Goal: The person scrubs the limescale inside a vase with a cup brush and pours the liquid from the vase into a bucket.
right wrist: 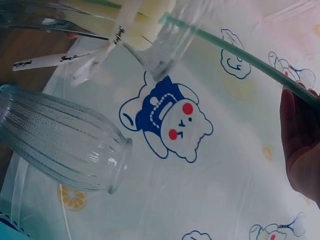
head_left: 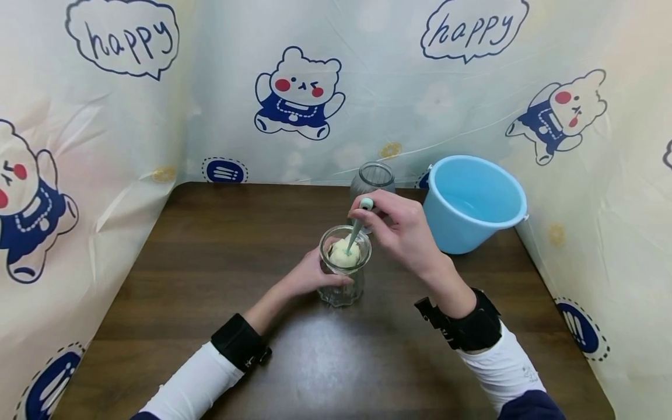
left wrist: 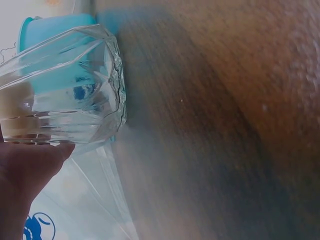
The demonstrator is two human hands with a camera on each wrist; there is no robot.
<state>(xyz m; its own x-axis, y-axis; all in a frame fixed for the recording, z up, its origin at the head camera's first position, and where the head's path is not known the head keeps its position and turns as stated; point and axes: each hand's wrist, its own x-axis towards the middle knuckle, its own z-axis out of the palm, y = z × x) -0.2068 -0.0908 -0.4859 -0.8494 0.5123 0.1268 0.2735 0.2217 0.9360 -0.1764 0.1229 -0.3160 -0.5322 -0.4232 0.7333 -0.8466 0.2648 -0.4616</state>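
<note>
A clear glass vase (head_left: pixel 340 294) stands over the middle of the table, tilted slightly if at all. My left hand (head_left: pixel 310 275) grips its side, thumb in front and fingers behind. In the left wrist view the thumb (left wrist: pixel 55 155) lies against the ribbed glass. My right hand (head_left: pixel 403 230) holds the mint-green handle (head_left: pixel 358 224) of a sponge bottle brush from above. Its cream sponge head (head_left: pixel 343 255) sits inside the vase mouth. A lettered white ribbon (right wrist: pixel 55 61) hangs at the vase's neck in the right wrist view.
Behind the right hand stands a second ribbed glass vase (right wrist: pixel 65 140), partly hidden in the head view. A light blue bucket (head_left: pixel 467 233) is at the table's back right. Printed cloth (head_left: pixel 220 105) with cartoon bears hangs around the brown table (head_left: pixel 210 251).
</note>
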